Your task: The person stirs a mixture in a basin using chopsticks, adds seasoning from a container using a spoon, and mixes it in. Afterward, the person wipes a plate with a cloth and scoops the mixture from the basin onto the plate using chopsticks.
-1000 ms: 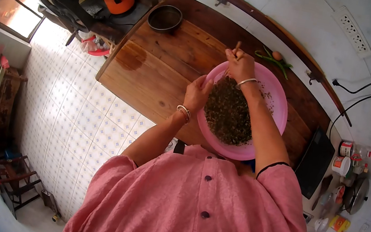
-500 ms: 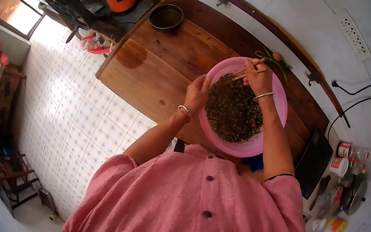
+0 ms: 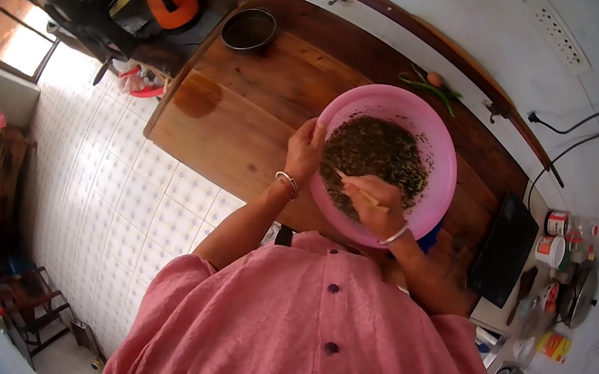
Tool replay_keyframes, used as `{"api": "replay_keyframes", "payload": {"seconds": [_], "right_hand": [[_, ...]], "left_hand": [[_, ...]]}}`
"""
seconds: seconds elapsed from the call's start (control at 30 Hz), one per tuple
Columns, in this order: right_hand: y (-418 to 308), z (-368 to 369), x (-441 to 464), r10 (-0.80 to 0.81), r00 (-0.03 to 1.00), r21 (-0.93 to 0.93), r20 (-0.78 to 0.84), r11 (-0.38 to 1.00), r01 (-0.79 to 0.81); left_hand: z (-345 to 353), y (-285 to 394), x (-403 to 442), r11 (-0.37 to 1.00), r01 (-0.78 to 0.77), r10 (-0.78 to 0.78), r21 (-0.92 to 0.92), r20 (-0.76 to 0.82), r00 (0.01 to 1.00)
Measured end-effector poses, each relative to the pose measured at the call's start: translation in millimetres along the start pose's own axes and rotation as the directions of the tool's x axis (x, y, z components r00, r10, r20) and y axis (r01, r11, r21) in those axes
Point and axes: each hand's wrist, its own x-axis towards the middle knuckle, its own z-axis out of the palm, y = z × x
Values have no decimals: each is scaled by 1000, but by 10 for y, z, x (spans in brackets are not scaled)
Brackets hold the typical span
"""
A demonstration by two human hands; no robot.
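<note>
A pink basin (image 3: 444,164) rests on the wooden table near my body, with a dark green chopped mixture (image 3: 382,149) spread over its bottom. My left hand (image 3: 306,150) grips the basin's left rim, thumb and fingers closed on it. Inside the basin, over its near side, my right hand (image 3: 376,205) is closed round wooden chopsticks (image 3: 342,175). Their tips point left into the mixture, and the fingers partly hide the sticks.
On the wooden table (image 3: 241,109) are a round dark metal pan (image 3: 250,28), green peppers (image 3: 429,89) and an egg (image 3: 435,79). A flat black panel (image 3: 505,247) lies at the right. An orange kettle (image 3: 172,3) stands far left; jars (image 3: 550,249) line the right wall.
My right hand has swept with the chopsticks from the basin's far side to its near side. The left hand stays on the rim. The view has shifted slightly.
</note>
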Motion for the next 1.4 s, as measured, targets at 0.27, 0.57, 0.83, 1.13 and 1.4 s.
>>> {"api": "replay_keyframes", "payload": {"seconds": [0.27, 0.57, 0.83, 1.13, 1.4], "right_hand": [[966, -747, -68, 572, 761, 147, -305, 818, -556], [1160, -55, 121, 66, 919, -274, -389, 944, -184], [468, 69, -481, 63, 997, -150, -52, 986, -70], [1377, -1022, -112, 340, 856, -147, -390, 895, -422], [711, -311, -680, 376, 880, -112, -292, 900, -422]], "left_hand": [[-83, 132, -17, 992, -7, -1, 125, 63, 998], [-31, 141, 1, 994, 4, -8, 106, 37, 999], [-33, 200, -47, 992, 101, -105, 71, 45, 993], [-41, 115, -17, 985, -27, 21, 169, 34, 999], [-3, 45, -19, 994, -37, 38, 107, -15, 999]]}}
